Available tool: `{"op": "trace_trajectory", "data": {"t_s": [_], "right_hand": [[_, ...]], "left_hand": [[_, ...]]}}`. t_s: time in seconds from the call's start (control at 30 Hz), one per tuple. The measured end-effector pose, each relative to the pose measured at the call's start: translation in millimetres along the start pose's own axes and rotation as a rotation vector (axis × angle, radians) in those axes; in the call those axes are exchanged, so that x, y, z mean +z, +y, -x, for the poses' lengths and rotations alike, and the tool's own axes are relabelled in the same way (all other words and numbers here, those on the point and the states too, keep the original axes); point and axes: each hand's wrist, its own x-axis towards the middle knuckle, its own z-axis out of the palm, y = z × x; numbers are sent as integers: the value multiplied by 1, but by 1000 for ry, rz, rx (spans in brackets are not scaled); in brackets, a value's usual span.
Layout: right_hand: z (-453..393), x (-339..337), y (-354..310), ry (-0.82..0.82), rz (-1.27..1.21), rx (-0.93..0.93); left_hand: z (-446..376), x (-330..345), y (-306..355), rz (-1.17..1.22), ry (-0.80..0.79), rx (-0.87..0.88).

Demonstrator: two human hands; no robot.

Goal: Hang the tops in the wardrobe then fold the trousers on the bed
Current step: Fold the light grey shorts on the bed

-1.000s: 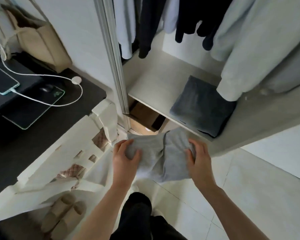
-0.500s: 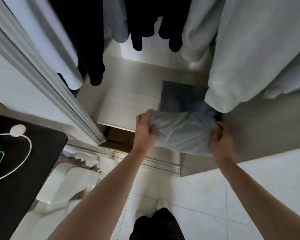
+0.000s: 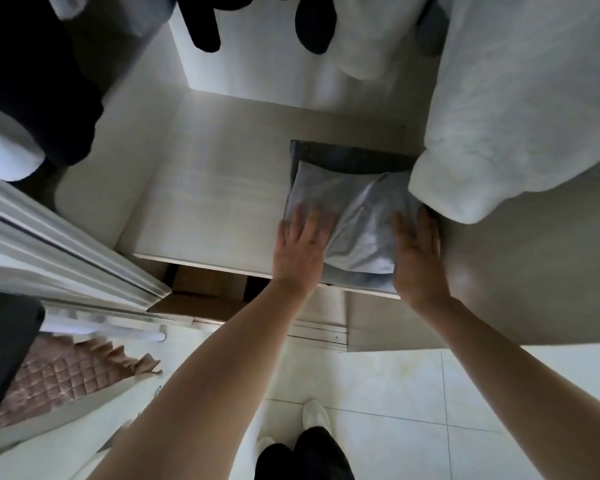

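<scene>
Tops [image 3: 520,98] hang above; both hands, left [image 3: 300,251] and right [image 3: 417,252], flat, fingers straight, pressing folded grey trousers [image 3: 357,220] onto shelf [image 3: 215,202] stack; task near done.

Soft daylight brightens the floor [image 3: 413,393] and shelf [image 3: 215,202]; the upper left corner lies in deep shadow. Both hands' fingers [image 3: 305,220] smear with motion blur. Wide-angle distortion bends the door frame [image 3: 59,251].

Both forearms are bare to the frame's lower edge, with no sleeve in sight. The left hand [image 3: 300,252] and right hand [image 3: 417,256] wear nothing visible. Below, black trousers [image 3: 303,459] reach down over white shoes [image 3: 314,413].
</scene>
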Motion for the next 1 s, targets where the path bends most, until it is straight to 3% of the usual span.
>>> {"op": "trace_trajectory", "data": {"t_s": [0.07,0.13,0.4,0.53,0.67,0.8,0.9,1.0], "right_hand": [[7,4,5,-83,43,-10],[8,8,9,-137,42,19],[10,-19,-7,-268,87,109],[40,-52,-40,-302,112,-88],[79,-78,-82,-288,-3,-239],[121,-106,-117,-284,-129,-386],[136,-119,-137,-383,-229,-460],[150,-129,-157,-426,-276,-649]], "left_hand": [[4,7,-11,-59,-46,144],[6,13,-20,-66,-106,160],[25,-5,-19,146,-270,2],[61,-42,-18,184,-385,-51],[109,-83,-18,231,-291,-117],[163,-130,-20,396,-161,-358],[200,-152,-17,424,-60,-503],[245,-160,-2,468,61,-719]]}}
